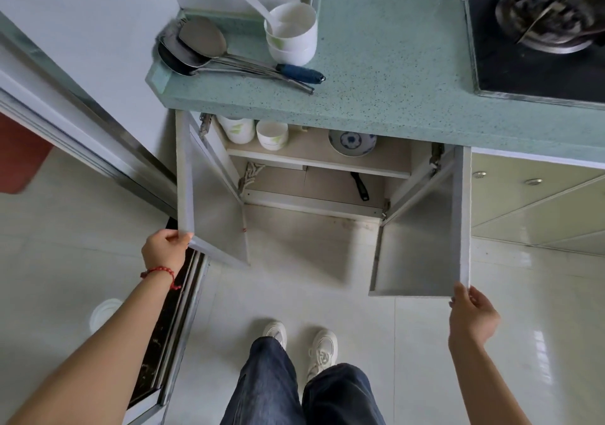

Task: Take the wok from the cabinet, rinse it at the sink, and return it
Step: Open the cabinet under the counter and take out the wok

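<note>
In the head view, the person stood before a cabinet (314, 175) under a speckled green countertop (386, 64), with both of its doors swung wide. The left hand (165, 249) gripped the lower corner of the left door (209, 195), fingers curled over its edge, a red bracelet (160, 272) on that wrist. The right hand (471, 316) pinched the lower corner of the right door (422, 247), thumb on one face and fingers behind. On the upper shelf sat two stacks of white bowls (252, 131) and one blue-patterned bowl (352, 143). On the cabinet floor only one black handle (360, 186) showed beneath the shelf; it was presumably the wok's, though the pan itself was hidden. On the countertop lay several long-handled metal utensils (203, 48), their exact count unclear, one with a blue grip, beside a stack of white bowls holding one white spoon (291, 34). One burner of a black stove (537, 31) showed at upper right. Two white shoes (301, 342) stood on the pale tiled floor.
</note>
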Available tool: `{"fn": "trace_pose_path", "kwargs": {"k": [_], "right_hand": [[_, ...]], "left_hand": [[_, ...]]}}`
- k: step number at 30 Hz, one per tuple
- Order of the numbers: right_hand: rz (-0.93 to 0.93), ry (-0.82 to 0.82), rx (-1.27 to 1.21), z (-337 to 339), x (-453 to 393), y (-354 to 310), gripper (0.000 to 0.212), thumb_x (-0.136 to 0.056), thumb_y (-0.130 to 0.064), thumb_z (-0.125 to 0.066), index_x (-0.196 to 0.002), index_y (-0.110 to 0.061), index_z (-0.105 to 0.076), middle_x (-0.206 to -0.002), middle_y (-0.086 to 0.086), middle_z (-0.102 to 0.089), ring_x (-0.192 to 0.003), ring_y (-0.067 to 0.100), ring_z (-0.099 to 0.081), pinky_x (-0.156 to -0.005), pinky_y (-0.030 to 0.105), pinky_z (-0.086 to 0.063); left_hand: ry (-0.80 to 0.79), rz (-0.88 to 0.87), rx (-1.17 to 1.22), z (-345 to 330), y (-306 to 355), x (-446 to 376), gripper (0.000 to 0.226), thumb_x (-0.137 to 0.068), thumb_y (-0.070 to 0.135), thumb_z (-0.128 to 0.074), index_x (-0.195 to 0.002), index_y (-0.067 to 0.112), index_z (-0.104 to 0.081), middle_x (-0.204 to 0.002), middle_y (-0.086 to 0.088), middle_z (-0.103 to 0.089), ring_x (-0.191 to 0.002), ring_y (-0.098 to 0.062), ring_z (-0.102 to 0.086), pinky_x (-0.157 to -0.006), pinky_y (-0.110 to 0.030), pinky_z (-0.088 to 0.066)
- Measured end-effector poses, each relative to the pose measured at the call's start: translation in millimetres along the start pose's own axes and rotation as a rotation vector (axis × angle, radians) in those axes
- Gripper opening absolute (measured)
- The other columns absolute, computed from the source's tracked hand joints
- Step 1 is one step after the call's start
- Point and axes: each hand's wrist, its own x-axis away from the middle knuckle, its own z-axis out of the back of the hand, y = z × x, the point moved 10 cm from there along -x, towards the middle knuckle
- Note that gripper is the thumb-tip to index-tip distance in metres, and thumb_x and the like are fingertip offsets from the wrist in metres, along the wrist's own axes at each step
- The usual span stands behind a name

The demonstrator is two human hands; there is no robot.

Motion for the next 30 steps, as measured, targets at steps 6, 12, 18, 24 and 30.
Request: {"fn": "trace_pose_path", "kwargs": {"k": [6, 12, 18, 24, 30], "right_hand": [[0.100, 0.017, 0.159, -7.1, 41.9, -19.9, 0.045, -0.088, -0.015, -0.058, -0.128, 0.003, -0.046, -0.133, 0.023, -0.042, -0.114, 0.036, -0.051, -0.103, 0.039, -0.035], [0.490, -0.301, 0.444, -90.5, 121.1, -53.9, 0.049, -0.089, -0.017, -0.057, -0.133, 0.000, -0.042, -0.142, 0.021, -0.040, -0.131, 0.037, -0.036, -0.109, 0.047, -0.031], [0.749, -0.490, 0.751, -148.9, 140.4, -67.9, 0.052, -0.093, -0.027, -0.047, -0.139, -0.007, -0.033, -0.148, 0.012, -0.036, -0.136, 0.029, -0.032, -0.111, 0.040, -0.025], [0.772, -0.559, 0.859, -179.9, 88.4, -59.6, 0.052, -0.095, -0.031, -0.043, -0.140, -0.007, -0.033, -0.147, 0.013, -0.038, -0.137, 0.028, -0.032, -0.112, 0.039, -0.024], [0.753, -0.584, 0.872, -219.7, 15.6, -41.3, 0.053, -0.093, -0.033, -0.041, -0.137, -0.005, -0.036, -0.144, 0.016, -0.042, -0.134, 0.031, -0.035, -0.110, 0.043, -0.027]], "left_hand": [[0.051, -0.350, -0.330, 8.5, 15.4, 12.1, 0.025, -0.076, 0.003, -0.066, -0.099, -0.006, -0.061, -0.103, -0.029, -0.062, -0.098, -0.046, -0.058, -0.077, -0.052, -0.050], [-0.223, -0.776, -0.553, -51.9, 52.6, 66.4, 0.046, -0.078, 0.024, -0.064, -0.117, 0.000, -0.055, -0.118, -0.022, -0.062, -0.108, -0.037, -0.060, -0.085, -0.050, -0.052], [-0.304, -0.920, -0.704, -100.7, 87.8, 88.0, 0.053, -0.080, 0.041, -0.037, -0.115, 0.007, -0.060, -0.116, -0.010, -0.067, -0.108, -0.027, -0.063, -0.087, -0.044, -0.050], [-0.296, -0.925, -0.742, -155.1, 106.1, 77.8, 0.050, -0.077, 0.034, -0.065, -0.116, 0.003, -0.059, -0.117, -0.014, -0.066, -0.108, -0.030, -0.063, -0.087, -0.046, -0.049], [-0.335, -0.870, -0.787, -229.6, 103.1, 62.4, 0.055, -0.076, 0.033, -0.067, -0.120, 0.001, -0.055, -0.121, -0.017, -0.063, -0.112, -0.033, -0.060, -0.091, -0.049, -0.047]]}}
